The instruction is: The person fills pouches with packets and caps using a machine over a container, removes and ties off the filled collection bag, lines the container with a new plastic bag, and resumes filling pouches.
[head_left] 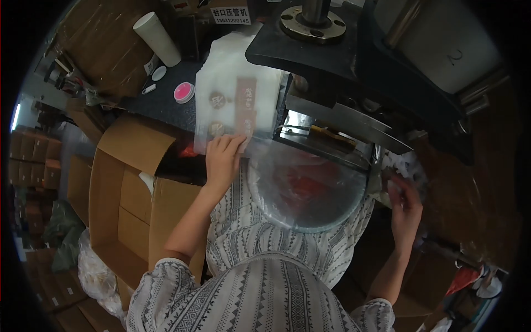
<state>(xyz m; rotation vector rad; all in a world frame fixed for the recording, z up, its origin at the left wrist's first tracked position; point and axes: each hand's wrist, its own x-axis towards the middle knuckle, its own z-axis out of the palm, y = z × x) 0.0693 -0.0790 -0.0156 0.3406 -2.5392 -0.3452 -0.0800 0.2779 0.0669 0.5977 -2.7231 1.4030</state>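
Note:
My left hand point(224, 157) has its fingers curled over the lower edge of a printed plastic bag point(246, 108), at the front of a stack of whitish bags on the bench. Clear film stretches from there toward the press machine point(337, 119) on the right. My right hand point(406, 205) is to the right of the machine, beside crumpled clear plastic point(408, 166); its fingers are slightly bent and apart, a little blurred, with nothing plainly held. Between my hands, a round tub point(310, 221) lined with clear plastic rests at my lap, with something red showing through.
An open cardboard box point(121, 205) stands at my left. On the bench are a pink round container point(183, 92), a white lid point(159, 73) and a white cylinder point(157, 39). The machine's dark arm overhangs the bench. Stacked cartons point(36, 155) line the far left.

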